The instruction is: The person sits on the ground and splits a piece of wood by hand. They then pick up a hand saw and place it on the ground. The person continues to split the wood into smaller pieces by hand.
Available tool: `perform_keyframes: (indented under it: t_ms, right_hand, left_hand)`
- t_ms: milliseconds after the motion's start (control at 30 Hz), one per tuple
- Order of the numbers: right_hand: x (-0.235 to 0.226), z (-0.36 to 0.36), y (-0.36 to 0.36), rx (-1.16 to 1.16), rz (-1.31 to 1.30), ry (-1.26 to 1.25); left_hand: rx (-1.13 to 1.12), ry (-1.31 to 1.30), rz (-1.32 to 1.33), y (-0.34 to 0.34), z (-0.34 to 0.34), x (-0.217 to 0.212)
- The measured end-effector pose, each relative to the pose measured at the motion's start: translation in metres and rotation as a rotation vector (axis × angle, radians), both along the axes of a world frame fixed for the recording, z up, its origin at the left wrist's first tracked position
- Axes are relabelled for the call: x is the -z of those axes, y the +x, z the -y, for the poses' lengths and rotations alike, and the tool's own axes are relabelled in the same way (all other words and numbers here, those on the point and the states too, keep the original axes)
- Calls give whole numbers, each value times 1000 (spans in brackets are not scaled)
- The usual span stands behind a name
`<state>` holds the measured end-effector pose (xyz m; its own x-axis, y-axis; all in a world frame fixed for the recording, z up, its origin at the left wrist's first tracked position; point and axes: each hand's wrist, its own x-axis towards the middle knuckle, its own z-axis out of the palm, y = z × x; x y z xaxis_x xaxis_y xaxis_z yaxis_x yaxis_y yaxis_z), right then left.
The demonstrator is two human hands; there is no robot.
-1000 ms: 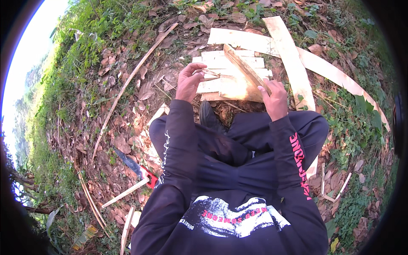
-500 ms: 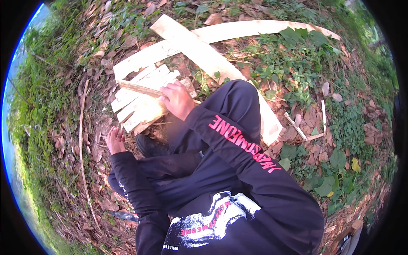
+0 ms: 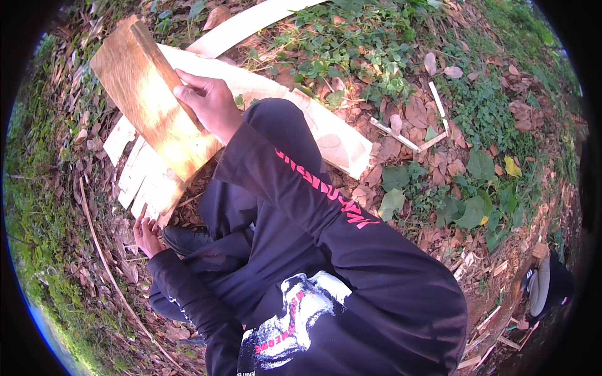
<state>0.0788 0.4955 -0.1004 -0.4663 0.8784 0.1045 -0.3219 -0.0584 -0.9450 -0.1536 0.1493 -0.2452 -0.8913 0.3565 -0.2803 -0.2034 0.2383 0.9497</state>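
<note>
A short brown wooden board [image 3: 147, 94] is in my right hand [image 3: 210, 103], which grips its right edge with the thumb on the near side. The board is tilted, its broad grain face showing, and it hides part of the pale split wood pieces [image 3: 143, 172] beneath. My left hand [image 3: 148, 237] rests low beside the near end of those pieces, fingers loosely bent and apart. A thin dark sliver shows by its fingertips; whether they touch it cannot be made out.
A long pale plank [image 3: 313, 122] runs past my knee, and another pale strip [image 3: 251, 25] curves away at the far side. Thin sticks [image 3: 407, 143] lie at right among leaves. A long thin stick [image 3: 103, 260] lies at left. A shoe [image 3: 540, 291] shows at far right.
My right hand has raised and turned the board from nearly edge-on to showing its broad face. The head view has shifted, so the ground and planks sit farther left.
</note>
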Motion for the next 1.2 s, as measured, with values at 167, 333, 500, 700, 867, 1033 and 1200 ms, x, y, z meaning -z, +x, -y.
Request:
perform_keyframes:
  t_ms: [167, 333, 500, 700, 867, 1033, 1200]
  right_hand:
    - [12, -22, 13, 101, -364, -284]
    - [33, 0, -10, 72, 180, -48]
    - [13, 65, -25, -320, 391, 67]
    - [37, 128, -45, -450, 466, 921]
    - [31, 151, -52, -478, 453, 1108]
    - [-11, 141, -44, -482, 415, 1128]
    - [9, 110, -77, -460, 406, 1354]
  left_hand:
    - [-31, -36, -8, 1, -7, -2]
    - [42, -32, -220, 11, -21, -25]
    - [19, 119, -323, 38, -49, -68]
    - [-152, -35, -986, 62, -28, -96]
    - [228, -286, -1277, 86, -33, -160]
    - [464, -533, -1297, 85, -41, -190]
    - [394, -547, -1246, 64, -62, -182]
